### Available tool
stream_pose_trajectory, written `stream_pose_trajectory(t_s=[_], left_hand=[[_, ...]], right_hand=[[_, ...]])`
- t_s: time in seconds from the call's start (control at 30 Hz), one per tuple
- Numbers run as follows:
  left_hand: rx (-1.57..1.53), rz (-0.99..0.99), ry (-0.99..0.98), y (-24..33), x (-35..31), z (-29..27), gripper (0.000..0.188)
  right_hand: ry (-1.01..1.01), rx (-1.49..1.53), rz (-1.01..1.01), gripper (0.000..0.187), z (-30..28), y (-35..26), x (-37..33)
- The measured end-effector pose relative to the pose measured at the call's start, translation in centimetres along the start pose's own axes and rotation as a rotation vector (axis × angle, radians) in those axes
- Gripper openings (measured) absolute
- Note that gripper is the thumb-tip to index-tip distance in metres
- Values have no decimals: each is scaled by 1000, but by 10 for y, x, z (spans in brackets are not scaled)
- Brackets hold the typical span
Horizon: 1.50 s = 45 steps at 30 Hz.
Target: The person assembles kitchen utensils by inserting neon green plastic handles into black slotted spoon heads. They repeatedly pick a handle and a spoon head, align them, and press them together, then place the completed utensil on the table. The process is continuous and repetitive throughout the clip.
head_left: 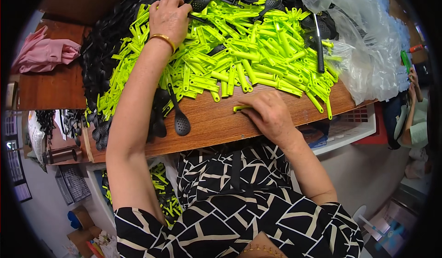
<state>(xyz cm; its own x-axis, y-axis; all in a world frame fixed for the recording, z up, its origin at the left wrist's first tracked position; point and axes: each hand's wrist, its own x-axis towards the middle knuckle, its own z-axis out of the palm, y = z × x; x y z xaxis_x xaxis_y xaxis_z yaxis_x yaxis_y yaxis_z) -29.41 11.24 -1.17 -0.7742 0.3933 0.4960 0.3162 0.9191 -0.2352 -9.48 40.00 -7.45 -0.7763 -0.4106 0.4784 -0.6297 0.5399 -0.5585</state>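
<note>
A large heap of lime-green plastic handles (258, 55) covers the table. My left hand (169, 19) reaches to the far left side of this heap, its fingers curled down beside the black slotted spoons (202, 1). Its fingertips are partly hidden, and I cannot make out what they grip. At the table's near edge, my right hand (270, 116) pinches a lime-green handle (241, 107) between thumb and fingers. Between my arms lies a black perforated spoon (182, 123), its head toward me and its stem resting against the heap.
More black utensils (103, 50) pile up along the left and back. Clear plastic sheeting (363, 46) lies at the right, near a tool with a black grip (320, 50). A white crate (350, 131) sits below the table edge; a pink cloth (46, 53) lies far left.
</note>
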Motion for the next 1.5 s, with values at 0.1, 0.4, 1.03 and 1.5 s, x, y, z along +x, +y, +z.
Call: stream_pose_trajectory(t_s=[0.1, 0.4, 1.03, 1.5], left_hand=[[-11, 144, 173, -7, 0, 2, 17], [-1309, -406, -399, 76, -93, -91, 30], [-936, -266, -104, 126, -174, -136, 16], [-955, -248, -106, 130, -187, -140, 18]], right_hand=[[-26, -23, -40, 22, 3, 2, -1], [119, 592, 327, 20, -9, 16, -10], [-75, 231, -24, 19, -54, -26, 31], [-143, 88, 3, 31, -50, -34, 24]])
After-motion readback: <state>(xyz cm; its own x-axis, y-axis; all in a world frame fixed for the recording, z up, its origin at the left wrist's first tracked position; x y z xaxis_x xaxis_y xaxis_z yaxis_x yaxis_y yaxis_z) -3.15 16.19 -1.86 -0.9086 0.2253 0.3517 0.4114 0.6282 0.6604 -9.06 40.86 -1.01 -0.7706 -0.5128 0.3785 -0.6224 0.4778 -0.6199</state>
